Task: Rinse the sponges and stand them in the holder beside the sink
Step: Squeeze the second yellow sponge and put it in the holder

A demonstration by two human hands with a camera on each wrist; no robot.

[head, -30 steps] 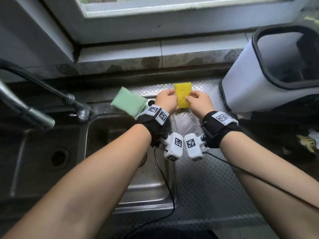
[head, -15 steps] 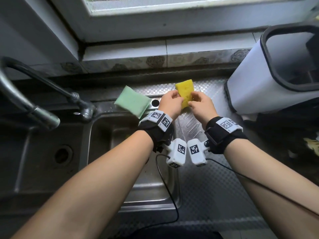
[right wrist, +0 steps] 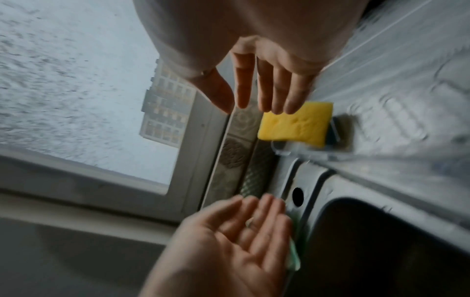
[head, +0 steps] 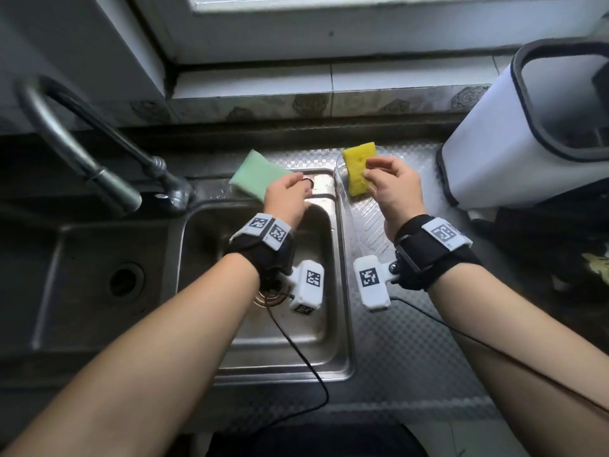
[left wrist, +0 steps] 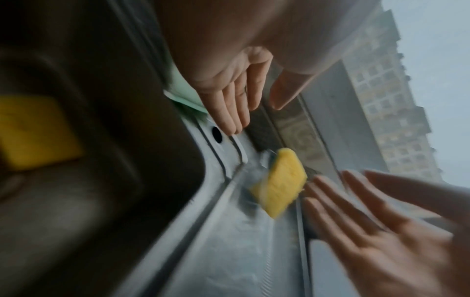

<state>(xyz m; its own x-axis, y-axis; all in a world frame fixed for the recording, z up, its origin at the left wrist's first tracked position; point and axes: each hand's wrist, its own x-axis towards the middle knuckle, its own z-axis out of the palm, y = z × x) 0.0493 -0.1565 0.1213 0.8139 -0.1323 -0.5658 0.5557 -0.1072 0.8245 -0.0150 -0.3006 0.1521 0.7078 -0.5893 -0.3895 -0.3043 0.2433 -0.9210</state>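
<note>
Head view is showing the yellow rectangular sponge (head: 357,168) standing on end in the clear plastic holder (head: 369,225), right hand (head: 392,189) loosening beside it, while the empty, relaxed left hand (head: 288,196) is hovering nearest the flat green sponge (head: 255,173).

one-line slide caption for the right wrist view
Right hand open above the yellow sponge standing in the clear holder beside the sink; left hand open below.

A rectangular yellow foam sponge (head: 358,168) stands tilted at the far end of a clear ribbed plastic holder (head: 369,225), while a pale green rectangular sponge (head: 255,174) lies behind the steel sink (head: 336,324).
</note>
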